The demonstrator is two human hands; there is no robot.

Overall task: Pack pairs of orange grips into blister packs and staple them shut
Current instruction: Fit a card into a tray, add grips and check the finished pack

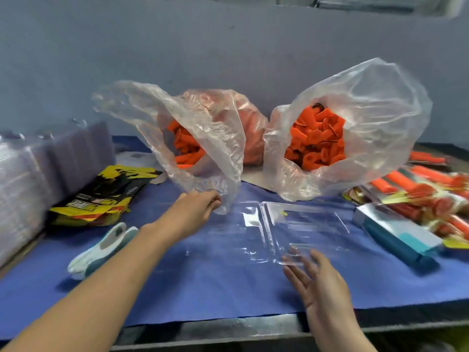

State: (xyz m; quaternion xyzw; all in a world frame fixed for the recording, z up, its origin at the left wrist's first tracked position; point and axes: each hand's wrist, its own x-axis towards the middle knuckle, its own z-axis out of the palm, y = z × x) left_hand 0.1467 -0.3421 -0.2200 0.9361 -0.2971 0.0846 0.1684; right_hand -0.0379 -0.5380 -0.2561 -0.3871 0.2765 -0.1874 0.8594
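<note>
Right hand is held open by the blister pack, while the bag of orange grips just behind is pinched by the left hand.

Left bag, right bag side by side, centre frame, on surface. Blister pack before them. Card stack left, filled packs right.

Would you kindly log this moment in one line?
left hand: pinches edge of left bag | right hand: open, at near edge of blister pack | blister pack: open, unfilled
</note>
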